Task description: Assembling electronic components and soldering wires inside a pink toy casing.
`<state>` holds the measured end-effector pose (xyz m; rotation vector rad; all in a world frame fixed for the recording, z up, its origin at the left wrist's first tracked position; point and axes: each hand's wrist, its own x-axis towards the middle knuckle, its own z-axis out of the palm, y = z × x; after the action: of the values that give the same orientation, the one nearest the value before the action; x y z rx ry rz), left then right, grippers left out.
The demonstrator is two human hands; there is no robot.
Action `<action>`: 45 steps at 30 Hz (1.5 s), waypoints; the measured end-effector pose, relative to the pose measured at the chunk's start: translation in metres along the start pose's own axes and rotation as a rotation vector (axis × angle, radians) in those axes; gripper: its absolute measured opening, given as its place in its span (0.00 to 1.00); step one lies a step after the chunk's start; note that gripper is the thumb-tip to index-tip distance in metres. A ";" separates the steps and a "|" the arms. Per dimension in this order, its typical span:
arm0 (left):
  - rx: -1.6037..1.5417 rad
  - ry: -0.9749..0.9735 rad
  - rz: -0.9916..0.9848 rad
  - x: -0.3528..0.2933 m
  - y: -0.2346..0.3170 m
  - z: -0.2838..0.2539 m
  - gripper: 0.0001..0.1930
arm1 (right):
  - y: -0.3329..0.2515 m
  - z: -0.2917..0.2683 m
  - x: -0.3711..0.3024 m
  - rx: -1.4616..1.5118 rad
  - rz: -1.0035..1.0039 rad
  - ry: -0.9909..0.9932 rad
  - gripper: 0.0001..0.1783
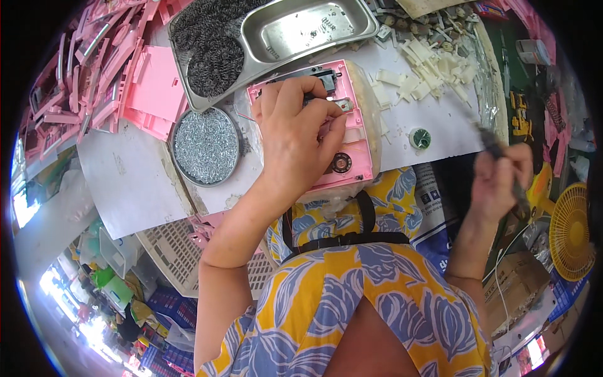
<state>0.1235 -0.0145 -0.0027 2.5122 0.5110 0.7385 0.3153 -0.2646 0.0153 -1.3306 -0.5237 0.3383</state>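
Note:
My left hand point(295, 135) lies on a pink plastic housing point(358, 151) at the table's near edge, its fingers closed around a small part over the metal contacts inside. A small round black speaker point(341, 163) sits in the housing below my fingers. My right hand point(499, 179) is raised off to the right, beyond the table edge, gripping a dark slim tool point(493, 147) that looks like a screwdriver; it is blurred.
A round tin of small screws point(206, 146) stands left of the housing. Behind are a metal tray point(301, 28) and coiled springs point(213, 60). Pink housings point(94, 75) pile at the left, white plastic pieces point(427, 72) at the right. A yellow fan point(571, 229) stands far right.

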 end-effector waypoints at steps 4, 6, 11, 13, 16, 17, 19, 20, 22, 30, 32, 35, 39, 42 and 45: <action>-0.008 0.001 0.008 0.001 -0.002 0.002 0.07 | 0.022 0.033 -0.012 -0.100 0.027 -0.303 0.15; -0.007 0.002 0.003 0.001 -0.003 0.002 0.07 | 0.025 0.041 -0.013 -0.096 0.011 -0.391 0.13; 0.006 0.016 0.007 0.000 -0.003 0.005 0.08 | 0.031 0.043 -0.012 -0.147 -0.054 -0.453 0.13; -0.017 0.036 0.004 -0.001 -0.006 0.008 0.07 | 0.029 0.045 -0.011 -0.163 -0.055 -0.456 0.13; -0.017 0.035 -0.001 -0.002 -0.006 0.009 0.07 | 0.030 0.046 -0.009 -0.173 -0.081 -0.461 0.13; -0.002 0.027 0.003 -0.001 -0.005 0.008 0.07 | 0.030 0.047 -0.009 -0.176 -0.083 -0.462 0.13; 0.030 0.011 0.011 0.000 -0.004 0.005 0.08 | 0.031 0.048 -0.008 -0.180 -0.088 -0.465 0.13; 0.031 0.009 0.013 0.001 -0.004 0.005 0.08 | 0.031 0.047 -0.008 -0.179 -0.085 -0.472 0.13; 0.032 0.006 0.016 0.002 -0.004 0.005 0.08 | 0.031 0.046 -0.008 -0.176 -0.078 -0.486 0.13; 0.026 0.013 0.018 0.001 -0.003 0.005 0.08 | 0.029 0.048 -0.006 -0.199 -0.056 -0.499 0.13; 0.029 0.013 0.019 0.001 -0.003 0.005 0.08 | 0.028 0.048 -0.007 -0.175 -0.016 -0.471 0.12; 0.034 0.010 0.016 0.002 -0.003 0.004 0.08 | 0.027 0.048 -0.008 -0.188 0.001 -0.465 0.12; 0.035 0.002 0.012 0.001 -0.003 0.004 0.08 | 0.025 0.046 0.001 -0.293 -0.171 -0.551 0.13; 0.035 0.002 0.011 0.001 -0.003 0.005 0.08 | 0.025 0.047 0.002 -0.296 -0.237 -0.548 0.14; 0.029 0.011 0.013 0.000 -0.004 0.006 0.08 | 0.023 0.050 0.003 -0.292 -0.233 -0.544 0.14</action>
<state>0.1264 -0.0132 -0.0093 2.5424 0.5127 0.7553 0.2919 -0.2171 0.0008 -1.4377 -1.2115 0.4438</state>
